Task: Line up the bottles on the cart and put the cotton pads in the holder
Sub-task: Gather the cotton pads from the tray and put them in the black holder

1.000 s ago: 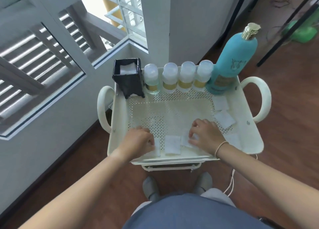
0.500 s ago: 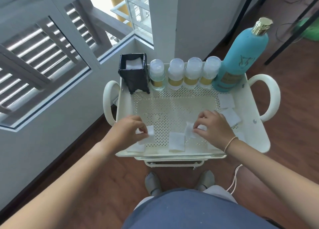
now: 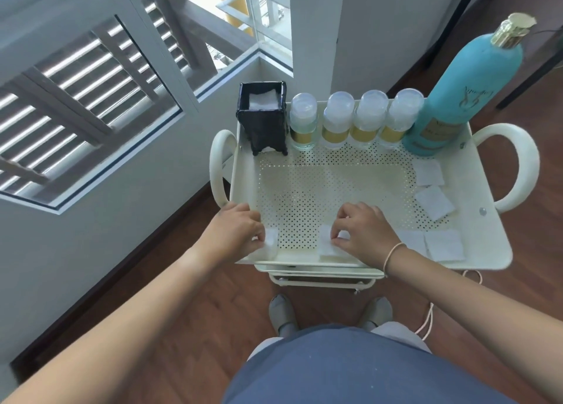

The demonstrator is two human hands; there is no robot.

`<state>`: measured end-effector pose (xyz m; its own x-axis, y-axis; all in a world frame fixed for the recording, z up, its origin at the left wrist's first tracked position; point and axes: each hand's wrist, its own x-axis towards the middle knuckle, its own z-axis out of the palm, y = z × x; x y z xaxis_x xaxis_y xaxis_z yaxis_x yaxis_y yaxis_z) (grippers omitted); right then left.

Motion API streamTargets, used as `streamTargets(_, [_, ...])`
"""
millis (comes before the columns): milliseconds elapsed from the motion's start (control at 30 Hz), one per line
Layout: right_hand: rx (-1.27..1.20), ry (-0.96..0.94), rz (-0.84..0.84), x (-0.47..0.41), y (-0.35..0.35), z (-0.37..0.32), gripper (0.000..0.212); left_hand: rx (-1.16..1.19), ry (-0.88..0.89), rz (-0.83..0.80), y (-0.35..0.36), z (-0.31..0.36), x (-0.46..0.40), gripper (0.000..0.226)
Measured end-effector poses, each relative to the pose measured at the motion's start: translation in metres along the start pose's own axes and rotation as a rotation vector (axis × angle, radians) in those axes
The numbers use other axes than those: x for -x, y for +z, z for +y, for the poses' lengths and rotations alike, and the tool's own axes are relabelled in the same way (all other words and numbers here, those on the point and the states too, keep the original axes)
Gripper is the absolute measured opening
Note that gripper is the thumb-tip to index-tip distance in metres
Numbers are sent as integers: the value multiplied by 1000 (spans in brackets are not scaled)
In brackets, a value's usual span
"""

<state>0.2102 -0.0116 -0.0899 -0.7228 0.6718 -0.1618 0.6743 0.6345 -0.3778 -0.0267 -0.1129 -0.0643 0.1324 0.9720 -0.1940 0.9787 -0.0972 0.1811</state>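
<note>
A cream perforated cart tray (image 3: pixel 475 260) carries a black holder (image 3: pixel 264 120) at its back left with a white pad inside. Beside it stand several small clear bottles (image 3: pixel 350 120) with gold bands in a row, then a tall teal bottle (image 3: pixel 466 80) with a gold cap. My left hand (image 3: pixel 234 230) pinches a cotton pad (image 3: pixel 271 239) at the tray's front left corner. My right hand (image 3: pixel 359 230) pinches another pad (image 3: pixel 327 245) at the front middle. Loose pads lie at the front right (image 3: pixel 443 245) and along the right side (image 3: pixel 432 201).
The cart has loop handles on the left (image 3: pixel 217 166) and right (image 3: pixel 518 166). A white wall and louvred window (image 3: pixel 76 99) stand close on the left. Wooden floor (image 3: pixel 189 306) surrounds the cart; my feet are under its front edge.
Both hands have shifted left along the front edge. My left hand lifted a pad and holds it at the front left corner; my right hand moved from the right-hand pads onto the middle one.
</note>
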Motion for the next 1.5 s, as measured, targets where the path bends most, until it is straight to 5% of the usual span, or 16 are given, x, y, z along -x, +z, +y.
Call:
streamTargets(700, [21, -20, -24, -10, 8, 4, 12, -83, -71, 7, 12, 5, -12, 21])
streamTargets(1233, [-182, -69, 351, -80, -118, -18, 12, 5, 2, 460, -152, -24, -83, 14])
streamTargets(1500, [-206, -93, 390, -103, -143, -33, 9, -127, -66, 308, -166, -52, -136, 15])
